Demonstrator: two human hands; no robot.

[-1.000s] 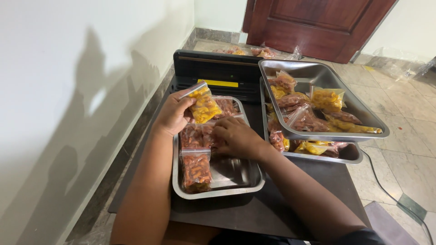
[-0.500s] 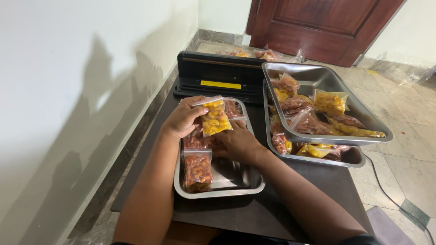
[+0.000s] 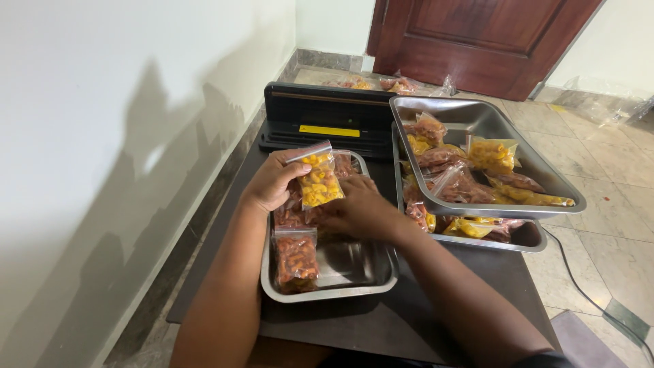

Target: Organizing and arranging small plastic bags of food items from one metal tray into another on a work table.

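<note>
Over a steel tray (image 3: 354, 283) on a dark table (image 3: 436, 320), the left hand (image 3: 269, 182) pinches a small clear bag of yellow snacks (image 3: 319, 181) by its left edge, the bag hanging upright just right of the fingers. The right hand (image 3: 357, 211) rests curled on reddish packets below it; whether it grips one cannot be told. A black sealer (image 3: 327, 123) sits behind.

The left hand (image 3: 269, 182) has carried the small bag of yellow snacks (image 3: 319, 178) from the far edge of the near steel tray (image 3: 354, 286) inward and slightly toward the person — it now hangs over the tray's middle, above the red bags (image 3: 293, 212). The right hand (image 3: 357, 210) has slid left — now directly beneath that bag.
</note>
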